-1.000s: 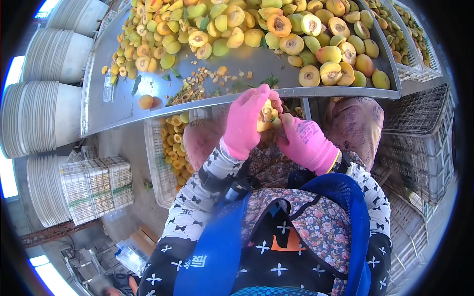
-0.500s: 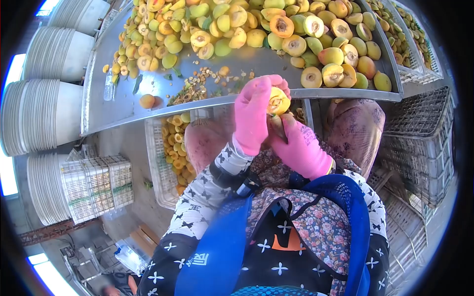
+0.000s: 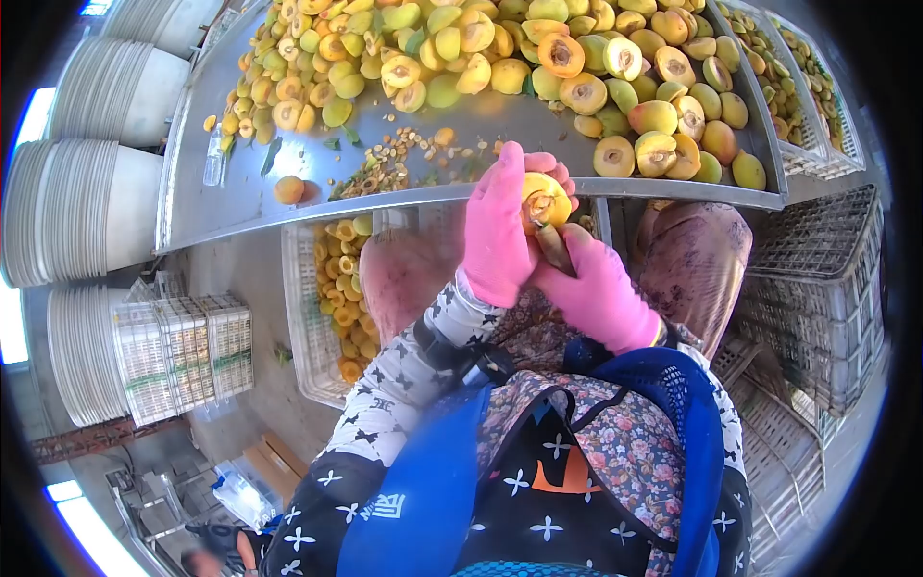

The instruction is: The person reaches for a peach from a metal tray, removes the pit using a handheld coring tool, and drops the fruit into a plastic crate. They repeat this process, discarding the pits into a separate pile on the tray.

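Observation:
My left hand [image 3: 497, 240], in a pink glove, cups a yellow peach half [image 3: 544, 200], cut face toward me. In my right hand [image 3: 608, 300], also pink-gloved, is a short-handled tool [image 3: 554, 250]; its tip meets the middle of the cut face, and the blade itself is hidden. Both hands are over my lap, just at the near rim of a metal table [image 3: 404, 199]. Piled on that table are many yellow peaches [image 3: 442, 91], some whole and some halved. Pits and scraps [image 3: 385, 162] lie between the pile and the rim.
Below the table on the left, a white crate [image 3: 310, 327] holds peach halves [image 3: 348, 298]. Stacked crates [image 3: 817, 260] stand at right, with filled crates [image 3: 817, 106] beyond. White tub stacks [image 3: 82, 207] line the left. A plastic bottle [image 3: 213, 159] lies on the table.
My left hand has opened its fingers wider around the peach half, which is turned more toward me. The tool's handle now shows more clearly against the cut face. The view has shifted slightly.

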`<state>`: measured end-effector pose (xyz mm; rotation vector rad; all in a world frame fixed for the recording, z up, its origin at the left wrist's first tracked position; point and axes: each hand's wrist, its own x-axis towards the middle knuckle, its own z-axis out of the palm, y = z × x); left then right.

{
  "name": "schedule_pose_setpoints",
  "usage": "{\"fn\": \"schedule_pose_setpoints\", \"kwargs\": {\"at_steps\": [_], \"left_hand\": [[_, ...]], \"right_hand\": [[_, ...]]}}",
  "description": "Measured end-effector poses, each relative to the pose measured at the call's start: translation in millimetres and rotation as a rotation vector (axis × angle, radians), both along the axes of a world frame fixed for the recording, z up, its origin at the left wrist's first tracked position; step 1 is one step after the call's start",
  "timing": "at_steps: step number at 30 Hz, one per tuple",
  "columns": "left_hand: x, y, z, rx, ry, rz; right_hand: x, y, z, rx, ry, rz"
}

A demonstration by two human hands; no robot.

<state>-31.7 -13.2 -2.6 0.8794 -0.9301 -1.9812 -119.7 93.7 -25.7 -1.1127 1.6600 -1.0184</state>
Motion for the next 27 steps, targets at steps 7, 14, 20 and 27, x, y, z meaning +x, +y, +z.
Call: {"fn": "schedule_pose_setpoints", "kwargs": {"at_steps": [7,14,20,27], "left_hand": [[8,-5,-10,-0.181,-0.02,0.052],[12,2,-9,-0.137,-0.128,0.016],[5,7,-15,-0.004,-0.03,0.115],[20,-4,-24,0.003,-0.147,0.006]], "right_hand": [[-2,-6,2,-0.334,0.537,-0.215],[3,-2,-11,-0.243,0.486,-0.113],[-2,-3,-20,-0.287,0.594,-0.04],[6,-1,-16,-0.16,0.497,0.071]]}}
